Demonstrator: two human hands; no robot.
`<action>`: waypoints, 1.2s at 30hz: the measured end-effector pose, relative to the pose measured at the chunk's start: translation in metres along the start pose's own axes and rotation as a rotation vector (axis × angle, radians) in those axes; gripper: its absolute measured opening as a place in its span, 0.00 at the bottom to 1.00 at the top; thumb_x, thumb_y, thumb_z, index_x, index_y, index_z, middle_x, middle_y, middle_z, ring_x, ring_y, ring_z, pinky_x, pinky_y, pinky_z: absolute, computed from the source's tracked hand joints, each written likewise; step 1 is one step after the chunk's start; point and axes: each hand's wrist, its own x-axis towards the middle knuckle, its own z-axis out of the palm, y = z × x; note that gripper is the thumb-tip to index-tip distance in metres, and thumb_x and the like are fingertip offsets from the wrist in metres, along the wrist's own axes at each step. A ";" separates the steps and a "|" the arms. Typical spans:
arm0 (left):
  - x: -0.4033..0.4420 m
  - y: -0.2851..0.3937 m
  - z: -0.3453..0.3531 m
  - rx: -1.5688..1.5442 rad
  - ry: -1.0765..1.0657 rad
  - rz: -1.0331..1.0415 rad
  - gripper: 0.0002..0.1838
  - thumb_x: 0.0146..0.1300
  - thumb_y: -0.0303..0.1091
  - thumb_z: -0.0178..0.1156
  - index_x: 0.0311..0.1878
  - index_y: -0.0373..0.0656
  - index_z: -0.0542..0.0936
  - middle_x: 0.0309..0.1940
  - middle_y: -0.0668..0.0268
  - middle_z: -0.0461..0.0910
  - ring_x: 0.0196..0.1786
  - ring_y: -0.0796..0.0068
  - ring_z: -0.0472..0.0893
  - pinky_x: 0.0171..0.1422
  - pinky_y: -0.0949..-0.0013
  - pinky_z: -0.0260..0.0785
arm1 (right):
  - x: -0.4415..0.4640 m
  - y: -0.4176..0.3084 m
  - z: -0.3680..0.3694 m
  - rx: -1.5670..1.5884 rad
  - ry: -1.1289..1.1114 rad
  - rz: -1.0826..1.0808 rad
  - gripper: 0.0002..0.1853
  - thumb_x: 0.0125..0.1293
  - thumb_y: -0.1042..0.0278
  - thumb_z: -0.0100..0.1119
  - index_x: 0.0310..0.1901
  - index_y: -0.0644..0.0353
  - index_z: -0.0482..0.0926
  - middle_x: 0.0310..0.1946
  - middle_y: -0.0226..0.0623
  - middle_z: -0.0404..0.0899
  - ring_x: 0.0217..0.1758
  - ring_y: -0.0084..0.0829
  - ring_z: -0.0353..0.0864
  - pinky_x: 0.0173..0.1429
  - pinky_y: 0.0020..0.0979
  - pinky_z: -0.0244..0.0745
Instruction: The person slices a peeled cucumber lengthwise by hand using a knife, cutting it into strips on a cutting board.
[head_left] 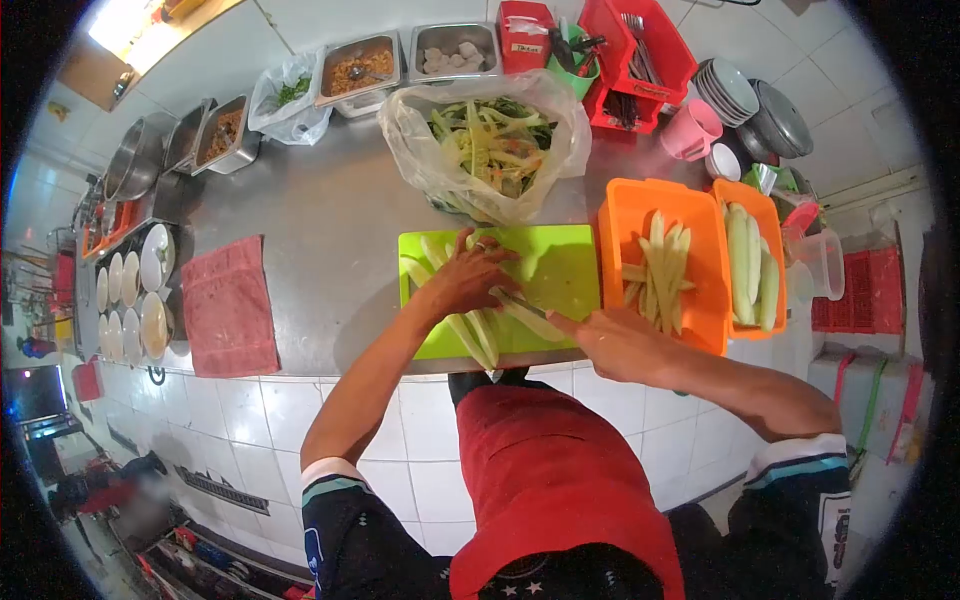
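On a green cutting board (560, 255) lie several long pale-green vegetable strips (470, 335). My left hand (470, 275) rests over the strips, its fingers bent and spread on the board. My right hand (610, 343) is wrapped round the handle of a knife (527, 305), whose blade points left across the board, close to my left fingertips. A pale piece (535, 322) lies beside the blade. Right of the board, an orange tray (710, 335) holds cut strips (660, 265). Another orange tray (774, 215) behind it holds whole peeled vegetables (742, 262).
A plastic bag of peelings (400, 135) stands behind the board. Metal food pans (455, 50) and red cutlery bins (640, 60) line the back. A red cloth (230, 310) and small bowls (155, 325) are at left, a pink mug (692, 130) at back right.
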 end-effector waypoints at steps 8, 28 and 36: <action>0.004 0.019 -0.003 0.029 -0.014 0.015 0.22 0.47 0.50 0.74 0.49 0.72 0.86 0.68 0.70 0.70 0.73 0.60 0.62 0.77 0.36 0.38 | -0.012 0.005 0.019 -0.020 0.025 -0.004 0.37 0.55 0.82 0.57 0.70 0.69 0.64 0.26 0.52 0.82 0.31 0.48 0.85 0.36 0.44 0.82; 0.006 0.026 0.010 0.069 -0.021 0.039 0.22 0.50 0.51 0.71 0.52 0.71 0.85 0.70 0.72 0.67 0.72 0.61 0.64 0.78 0.41 0.39 | -0.049 0.020 0.065 -0.076 0.124 -0.052 0.31 0.61 0.78 0.52 0.68 0.73 0.63 0.21 0.47 0.80 0.24 0.46 0.83 0.28 0.44 0.79; 0.004 0.026 0.011 0.081 0.033 0.058 0.22 0.49 0.50 0.72 0.52 0.71 0.85 0.70 0.73 0.67 0.72 0.61 0.64 0.78 0.40 0.41 | -0.082 0.016 0.093 -0.127 0.103 0.044 0.36 0.62 0.75 0.54 0.74 0.63 0.57 0.29 0.48 0.81 0.27 0.42 0.83 0.28 0.44 0.77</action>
